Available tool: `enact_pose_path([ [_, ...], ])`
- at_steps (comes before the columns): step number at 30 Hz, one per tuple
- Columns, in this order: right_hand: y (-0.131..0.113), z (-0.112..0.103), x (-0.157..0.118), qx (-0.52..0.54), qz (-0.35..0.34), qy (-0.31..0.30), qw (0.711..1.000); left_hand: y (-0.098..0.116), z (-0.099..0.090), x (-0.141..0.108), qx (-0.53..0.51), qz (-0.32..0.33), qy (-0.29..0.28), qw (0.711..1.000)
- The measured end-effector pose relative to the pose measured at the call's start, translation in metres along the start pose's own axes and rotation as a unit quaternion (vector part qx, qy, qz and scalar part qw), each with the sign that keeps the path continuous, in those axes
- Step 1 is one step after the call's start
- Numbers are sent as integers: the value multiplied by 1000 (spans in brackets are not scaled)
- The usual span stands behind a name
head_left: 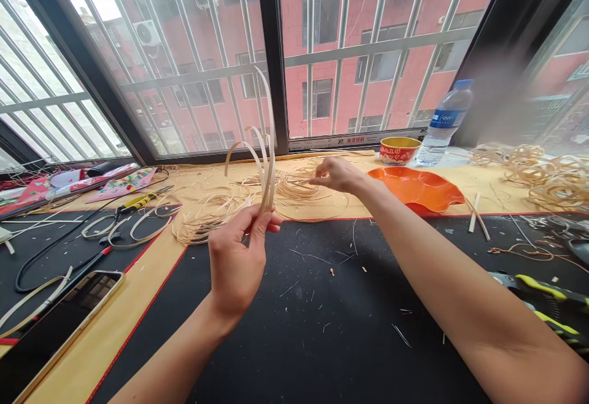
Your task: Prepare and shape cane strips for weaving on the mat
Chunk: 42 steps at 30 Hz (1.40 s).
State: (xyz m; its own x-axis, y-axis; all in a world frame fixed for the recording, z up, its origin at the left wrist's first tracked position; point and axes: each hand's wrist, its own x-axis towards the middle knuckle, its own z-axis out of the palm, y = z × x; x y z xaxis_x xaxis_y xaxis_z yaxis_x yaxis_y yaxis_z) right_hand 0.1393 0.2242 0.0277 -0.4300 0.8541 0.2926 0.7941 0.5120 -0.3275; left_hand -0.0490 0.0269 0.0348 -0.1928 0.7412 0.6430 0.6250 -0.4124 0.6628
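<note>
Pale strips in left hand, near black mat's far edge.

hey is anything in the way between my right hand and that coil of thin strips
Nothing visible: the right hand is at the edge of the coil, and the orange tray lies off to the right.

Passage: black mat between left forearm and right forearm, low scraps only. Upright obstacle: pale strips rising from left hand. Right: orange tray, bottle, yellow-black pliers. Left: phone. Far side: coiled strips, window frame.
</note>
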Motion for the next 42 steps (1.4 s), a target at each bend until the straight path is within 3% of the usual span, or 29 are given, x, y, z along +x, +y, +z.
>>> enact_pose_path([
  [6, -10, -42, -11, 48, 26, 41, 998, 1, -1, -1, -8, -10, -2, 1000],
  [10, -17, -61, -19, 198, -1, 37, 980, 2, -1, -3, -14, -14, -5, 1000],
  [14, -22, -62, -20, 341, -25, 37, 939, 3, -1, -3, -16, -15, -5, 1000],
  [22, -11, -56, -13, 324, 56, 113, 937, 3, 2, 0, -22, -19, -8, 1000],
  [27, -31, -74, -15, 378, 39, 212, 900, 1, 3, -2, -28, -31, -4, 999],
  [29, -45, -83, -17, 434, 8, 209, 876, 0, 3, -2, -24, -37, 4, 999],
  [31, -57, -86, -21, 477, 5, 153, 865, 0, 3, -2, -23, -39, 15, 999],
  [34, -69, -77, -41, 549, 42, 70, 832, 4, 4, -2, -29, -33, 26, 999],
  [38, -74, -44, -95, 651, 51, 28, 757, 11, 6, -7, -44, -24, 11, 999],
  [42, -83, -14, -147, 684, 116, 15, 720, 18, 8, -17, -31, 26, -36, 999],
])
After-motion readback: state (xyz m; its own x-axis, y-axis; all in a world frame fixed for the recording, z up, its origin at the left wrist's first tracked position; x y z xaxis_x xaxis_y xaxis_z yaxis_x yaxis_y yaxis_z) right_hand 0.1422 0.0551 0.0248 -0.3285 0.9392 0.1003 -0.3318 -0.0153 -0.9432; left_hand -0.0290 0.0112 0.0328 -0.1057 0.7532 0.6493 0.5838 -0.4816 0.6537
